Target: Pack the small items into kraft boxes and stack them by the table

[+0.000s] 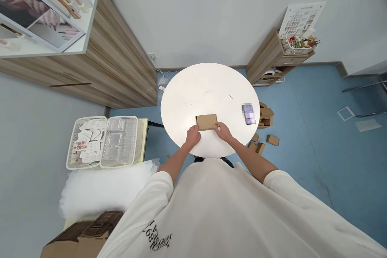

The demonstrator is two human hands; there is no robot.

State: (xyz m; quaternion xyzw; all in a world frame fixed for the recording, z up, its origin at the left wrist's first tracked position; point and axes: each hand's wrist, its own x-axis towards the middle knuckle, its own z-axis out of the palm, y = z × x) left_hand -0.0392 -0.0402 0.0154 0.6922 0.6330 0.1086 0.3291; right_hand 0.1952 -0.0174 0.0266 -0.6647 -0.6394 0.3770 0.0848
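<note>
A small flat cardboard box (207, 121) lies closed on the round white table (208, 84), close to my body. My left hand (193, 135) is at its near left corner, fingers bent against the side. At the near right corner, my right hand (223, 131) grips the edge with its fingers curled. The undersides of both hands are hidden. To the right on the same tabletop lies a purple phone-like object (248, 113), blurred in the picture.
Several small cardboard boxes (266, 117) lie on the blue floor right of the table. At left, white baskets (86, 142) hold cards and clear cases, beside white wrapping material (99, 187). A wooden cabinet (121, 56) and a small shelf unit (269, 58) stand by the wall.
</note>
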